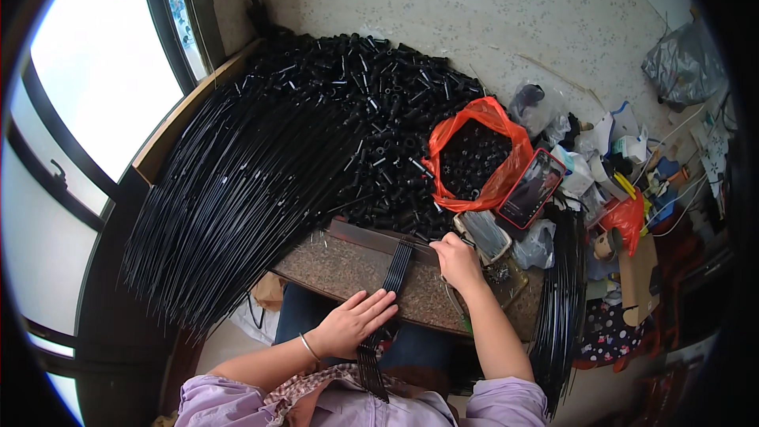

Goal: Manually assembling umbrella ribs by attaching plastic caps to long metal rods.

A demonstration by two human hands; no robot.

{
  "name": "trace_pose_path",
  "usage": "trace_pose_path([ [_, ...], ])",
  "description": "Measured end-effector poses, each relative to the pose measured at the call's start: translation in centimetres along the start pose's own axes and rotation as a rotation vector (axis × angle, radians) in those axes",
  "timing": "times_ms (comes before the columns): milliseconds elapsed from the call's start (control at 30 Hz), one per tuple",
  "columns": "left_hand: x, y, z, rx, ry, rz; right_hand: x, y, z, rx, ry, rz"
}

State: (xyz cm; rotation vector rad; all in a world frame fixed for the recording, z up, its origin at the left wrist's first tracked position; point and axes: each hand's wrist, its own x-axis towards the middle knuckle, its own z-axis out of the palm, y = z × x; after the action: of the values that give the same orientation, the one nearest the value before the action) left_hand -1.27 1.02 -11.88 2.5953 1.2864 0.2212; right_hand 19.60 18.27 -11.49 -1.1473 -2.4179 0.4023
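Note:
A flat row of thin black rods (393, 277) lies across a speckled stone slab (348, 269) over my lap. My left hand (353, 323) rests palm down on the rods' near part, fingers spread, a thin bangle on the wrist. My right hand (456, 259) sits at the rods' far end by the slab's edge, fingers curled; what they pinch is too small to tell. Just beyond lies a heap of short black plastic tubes (371, 111).
A big fan of long black rods (237, 190) covers the left side. An orange bag (474, 154) of black pieces, a red-cased phone (531, 187), clear bags and clutter sit to the right. Another rod bundle (561, 300) hangs at right. A window is at left.

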Motion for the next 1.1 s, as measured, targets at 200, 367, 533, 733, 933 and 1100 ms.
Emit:
trace_pose_path([
  [200,-0.1,0.0,0.1,-0.051,0.033,-0.012,0.4,-0.5,0.5,0.035,0.019,-0.042],
  [367,0.1,-0.1,0.0,-0.051,0.008,-0.007,0.7,-0.7,0.8,0.072,0.030,-0.022],
  [533,0.0,-0.3,-0.6,-0.053,-0.012,0.017,2.4,-1.5,1.9,-0.163,-0.099,-0.032],
  [733,-0.3,-0.5,0.0,-0.035,0.018,0.004,1.4,0.3,-1.2,-0.309,0.145,-0.384],
  [933,-0.1,-0.3,-0.7,-0.056,0.013,0.042,1.1,-1.0,1.7,-0.066,0.085,-0.124],
  [1100,-0.3,-0.4,0.6,-0.160,0.159,0.048,0.9,-3.3,-0.6,-0.016,0.054,-0.040],
])
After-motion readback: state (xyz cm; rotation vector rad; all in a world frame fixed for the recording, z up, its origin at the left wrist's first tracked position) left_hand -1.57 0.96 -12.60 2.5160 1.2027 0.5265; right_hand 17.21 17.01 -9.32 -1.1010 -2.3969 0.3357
